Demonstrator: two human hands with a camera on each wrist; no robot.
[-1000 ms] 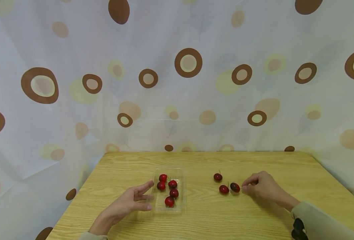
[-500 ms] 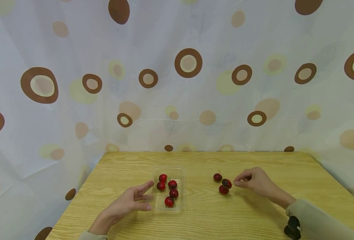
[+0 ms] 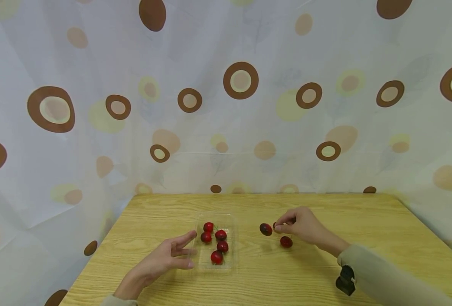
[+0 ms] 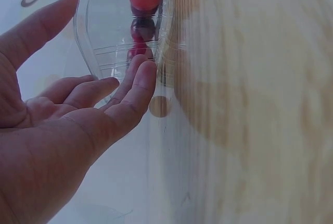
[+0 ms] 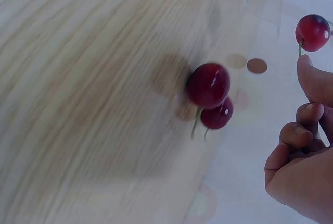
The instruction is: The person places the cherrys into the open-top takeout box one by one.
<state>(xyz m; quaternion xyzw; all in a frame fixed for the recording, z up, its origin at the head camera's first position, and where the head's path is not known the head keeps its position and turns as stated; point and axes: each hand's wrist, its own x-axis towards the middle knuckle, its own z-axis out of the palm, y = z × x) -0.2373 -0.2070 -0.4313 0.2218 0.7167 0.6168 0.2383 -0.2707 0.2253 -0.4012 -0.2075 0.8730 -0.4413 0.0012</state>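
- A clear box (image 3: 227,221) sits on the bench (image 3: 248,289) with five red cherries (image 3: 222,246) inside.
- The left hand (image 3: 164,257) is at the box's left side, its fingers loose and spread.
- Right of the box, the right hand (image 3: 304,225) pinches a dark red cherry (image 3: 265,229) by its stem (image 5: 300,48).
- Two more cherries (image 3: 286,242) lie farther right of the box.

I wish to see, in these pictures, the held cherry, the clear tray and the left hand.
Held cherry (image 5: 312,33), right wrist view: fruit's middle.
Clear tray (image 3: 204,251), head view: bare floor.
Left hand (image 4: 65,122), left wrist view: palm.
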